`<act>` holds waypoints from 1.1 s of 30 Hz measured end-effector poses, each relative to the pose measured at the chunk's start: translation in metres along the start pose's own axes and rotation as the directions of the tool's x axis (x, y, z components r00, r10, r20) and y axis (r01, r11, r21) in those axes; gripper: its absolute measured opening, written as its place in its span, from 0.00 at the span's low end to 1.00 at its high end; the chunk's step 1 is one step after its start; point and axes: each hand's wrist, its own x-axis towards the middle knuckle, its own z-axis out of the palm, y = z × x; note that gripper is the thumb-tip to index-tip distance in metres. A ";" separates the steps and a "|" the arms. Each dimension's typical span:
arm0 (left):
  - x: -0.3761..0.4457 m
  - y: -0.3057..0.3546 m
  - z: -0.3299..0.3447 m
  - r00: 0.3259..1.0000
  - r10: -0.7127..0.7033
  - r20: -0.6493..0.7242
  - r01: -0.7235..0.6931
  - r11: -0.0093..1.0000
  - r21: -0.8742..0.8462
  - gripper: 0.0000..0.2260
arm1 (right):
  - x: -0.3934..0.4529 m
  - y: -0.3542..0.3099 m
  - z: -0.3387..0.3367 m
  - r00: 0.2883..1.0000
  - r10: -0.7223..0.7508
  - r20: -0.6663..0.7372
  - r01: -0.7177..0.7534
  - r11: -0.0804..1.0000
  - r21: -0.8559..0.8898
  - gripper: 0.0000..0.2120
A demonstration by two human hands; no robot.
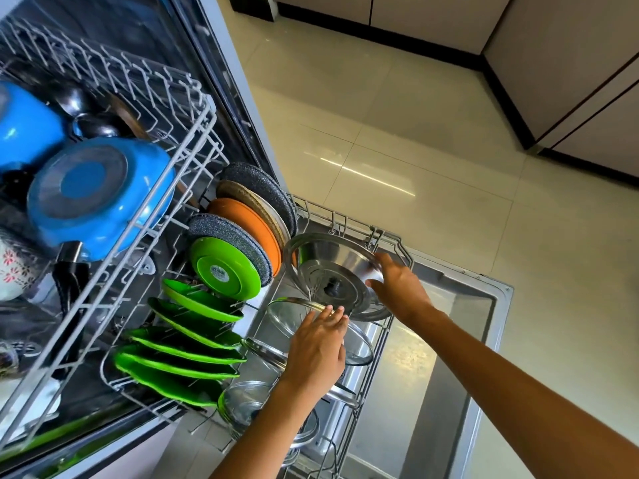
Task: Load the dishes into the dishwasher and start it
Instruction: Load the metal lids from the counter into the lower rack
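The right hand (397, 281) holds the steel lid (337, 274) by its right rim, tilted in the far end of the lower rack (387, 326). The left hand (320, 344), fingers straight, rests on the glass lid (294, 312) just beside it. Green plates (193, 326) fill the left row; the rack's right edge stays free.
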 end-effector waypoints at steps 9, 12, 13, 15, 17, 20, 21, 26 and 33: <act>0.012 0.010 0.009 1.000 -0.003 0.002 0.003 0.989 0.151 0.24 | -0.044 0.029 -0.018 0.965 -0.225 -0.136 0.208 0.970 -0.127 0.18; 0.012 0.019 0.014 1.000 -0.019 -0.021 0.022 0.983 0.184 0.24 | -0.061 0.044 -0.013 0.949 -0.303 -0.091 0.272 0.929 -0.249 0.18; 0.011 0.022 0.016 0.999 -0.026 -0.026 0.030 0.979 0.202 0.24 | -0.067 0.049 -0.011 0.941 -0.330 -0.081 0.295 0.912 -0.284 0.19; 0.005 0.031 0.020 0.998 -0.049 -0.041 0.057 0.972 0.230 0.25 | -0.078 0.058 -0.007 0.920 -0.388 -0.056 0.347 0.872 -0.346 0.22; -0.007 0.043 0.027 0.994 -0.078 -0.082 0.096 0.966 0.240 0.26 | -0.088 0.066 -0.001 0.899 -0.438 0.000 0.399 0.819 -0.412 0.25; -0.032 0.070 0.049 0.961 -0.210 -0.182 0.244 0.950 0.192 0.32 | -0.100 0.075 0.008 0.848 -0.518 0.109 0.504 0.727 -0.466 0.30; -0.041 0.080 0.061 0.941 -0.266 -0.211 0.300 0.942 0.151 0.34 | -0.103 0.078 0.012 0.831 -0.535 0.153 0.534 0.692 -0.486 0.33; -0.071 0.136 0.115 0.886 -0.417 -0.201 0.435 0.899 0.055 0.36 | -0.108 0.085 0.020 0.756 -0.531 0.384 0.652 0.559 -0.511 0.39; -0.047 0.157 0.162 0.742 -0.634 -0.219 0.631 0.770 -0.091 0.36 | -0.094 0.098 0.036 0.652 -0.500 0.571 0.755 0.351 -0.554 0.36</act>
